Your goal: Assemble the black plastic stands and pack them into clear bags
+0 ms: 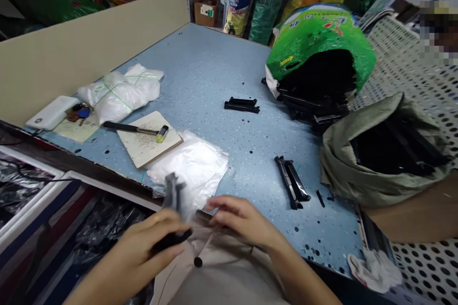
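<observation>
My left hand (153, 238) is wrapped round a black plastic part (171, 240) at the table's near edge. A blurred grey-black end, apparently inside a clear bag (175, 195), rises above the fingers. To its right, my right hand (243, 221) has its fingers bent and slightly apart, with nothing visible in them. Just beyond both hands lies a stack of clear plastic bags (195, 162). One pair of black parts (292, 182) rests on the blue table to the right, and another pair (242, 105) lies farther back.
A hammer (132, 127) lies across a board (143, 147) at the left, near wrapped bundles (121, 90). On the right are a green sack (322, 33) spilling black parts and an olive sack (343, 152). A glove (375, 269) lies at the lower right.
</observation>
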{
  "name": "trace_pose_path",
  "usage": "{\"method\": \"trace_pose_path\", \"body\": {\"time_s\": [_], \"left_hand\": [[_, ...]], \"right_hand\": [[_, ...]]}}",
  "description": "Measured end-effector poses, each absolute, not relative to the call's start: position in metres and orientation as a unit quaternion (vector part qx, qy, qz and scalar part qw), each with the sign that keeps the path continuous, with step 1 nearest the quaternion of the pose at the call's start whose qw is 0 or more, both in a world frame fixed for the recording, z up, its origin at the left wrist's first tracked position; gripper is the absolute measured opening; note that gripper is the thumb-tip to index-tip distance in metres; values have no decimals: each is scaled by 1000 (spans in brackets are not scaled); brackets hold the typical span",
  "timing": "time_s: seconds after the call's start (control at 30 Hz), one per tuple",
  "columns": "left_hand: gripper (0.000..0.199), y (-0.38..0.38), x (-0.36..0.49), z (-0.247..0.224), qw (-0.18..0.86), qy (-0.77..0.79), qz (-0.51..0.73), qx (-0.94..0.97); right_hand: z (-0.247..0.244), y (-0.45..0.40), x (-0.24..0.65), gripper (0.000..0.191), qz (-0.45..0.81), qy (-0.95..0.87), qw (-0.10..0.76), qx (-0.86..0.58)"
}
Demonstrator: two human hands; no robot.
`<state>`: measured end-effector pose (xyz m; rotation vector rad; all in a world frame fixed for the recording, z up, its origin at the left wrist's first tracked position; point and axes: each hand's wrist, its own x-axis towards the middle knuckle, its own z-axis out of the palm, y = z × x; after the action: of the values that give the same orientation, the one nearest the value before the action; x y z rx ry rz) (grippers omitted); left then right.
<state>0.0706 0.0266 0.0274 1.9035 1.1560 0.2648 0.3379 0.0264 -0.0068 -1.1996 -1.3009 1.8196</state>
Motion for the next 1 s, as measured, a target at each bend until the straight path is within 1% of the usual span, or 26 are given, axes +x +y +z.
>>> {"method": "trace_pose_path", "body": {"time_s": [0.03,0.07,0.1,0.13,0.17,0.2,0.23,0.3,0.37,0.4,0.43,0.5,0.53,0.57,0.63,0.73,0.8,0.87,0.9,0.93,0.97,1.0], "left_hand": [[25,24,53,23,443,479,75,754],[25,21,37,15,449,493,35,745],[25,19,23,4,448,511,-10,734],[26,19,14,-8,435,534,-50,723],[29,19,9,-21,416,558,-91,713],[30,22,8,-31,390,582,-118,704],[29,25,12,-39,366,601,-128,699],[23,36,32,-44,348,610,-90,706],[23,50,63,-41,349,589,12,729],[25,57,80,-38,330,578,69,743],[24,64,97,-37,291,570,120,759],[22,78,125,-38,194,551,175,792],[19,85,135,-40,163,546,179,802],[16,92,141,-43,155,545,172,806],[14,106,142,-49,205,557,160,789],[18,126,129,-52,356,579,194,707],[22,136,118,-51,473,576,220,630],[22,140,112,-50,569,553,233,562],[21,140,111,-50,592,546,239,542],[20,137,112,-50,589,550,245,539],[18,133,115,-50,557,562,249,558],[17,127,119,-51,500,577,246,597]], "right_hand": [[-4,26,358,36,631,-502,299,-510],[-4,27,381,36,537,-514,316,-589],[-6,28,406,38,432,-519,315,-667],[-11,28,431,41,327,-521,284,-735],[-17,28,456,43,233,-526,231,-785],[-25,26,477,45,166,-527,172,-815],[-33,24,495,47,130,-525,116,-833],[-47,18,519,48,120,-525,39,-842],[-56,12,527,47,131,-529,12,-838],[-58,11,527,46,135,-532,14,-836],[-60,10,526,44,138,-533,24,-834],[-60,10,520,39,158,-524,66,-834],[-60,10,516,38,181,-516,102,-831],[-58,11,511,37,213,-503,148,-825],[-54,11,497,41,301,-461,250,-797],[-44,11,465,45,456,-380,370,-715],[-38,13,439,40,554,-331,406,-647],[-33,17,412,34,642,-294,411,-577],[-32,20,401,33,679,-278,404,-547],[-32,23,390,32,709,-263,397,-520],[-32,26,381,32,730,-251,393,-499],[-32,29,374,32,745,-243,392,-483]]}}
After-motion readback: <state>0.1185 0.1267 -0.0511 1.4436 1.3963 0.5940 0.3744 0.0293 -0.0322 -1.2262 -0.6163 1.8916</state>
